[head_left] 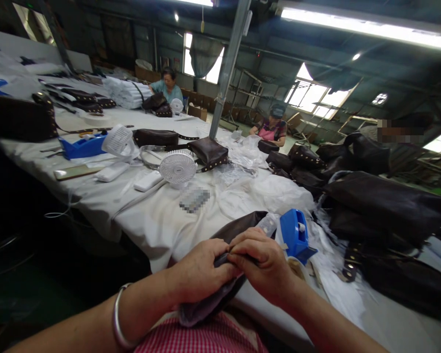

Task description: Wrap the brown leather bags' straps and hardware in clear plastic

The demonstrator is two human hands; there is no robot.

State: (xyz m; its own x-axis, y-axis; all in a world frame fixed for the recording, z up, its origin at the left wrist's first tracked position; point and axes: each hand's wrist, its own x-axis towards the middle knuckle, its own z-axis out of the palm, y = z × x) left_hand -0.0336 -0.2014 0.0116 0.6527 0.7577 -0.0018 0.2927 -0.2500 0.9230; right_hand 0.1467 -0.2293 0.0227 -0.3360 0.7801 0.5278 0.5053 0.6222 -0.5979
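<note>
A dark brown leather bag [238, 224] lies at the table's near edge and reaches over my lap, its purplish-grey cloth lining [194, 311] showing at the lower end. My left hand [202, 267] is closed on the bag from the left, thumb on top. From the right, my right hand [262, 260] pinches the same part, and the fingertips of both hands meet there. What lies right under the fingertips is hidden. Just beyond my right hand, a blue tape dispenser [293, 233] stands on the table.
Dark leather bags [385, 211] are heaped at the right, with clear plastic bags [279, 191] beside them. White fans [178, 167], a phone [194, 200] and another blue tape dispenser [83, 146] lie on the white-covered table [158, 215]. Two people sit across; another is at the right.
</note>
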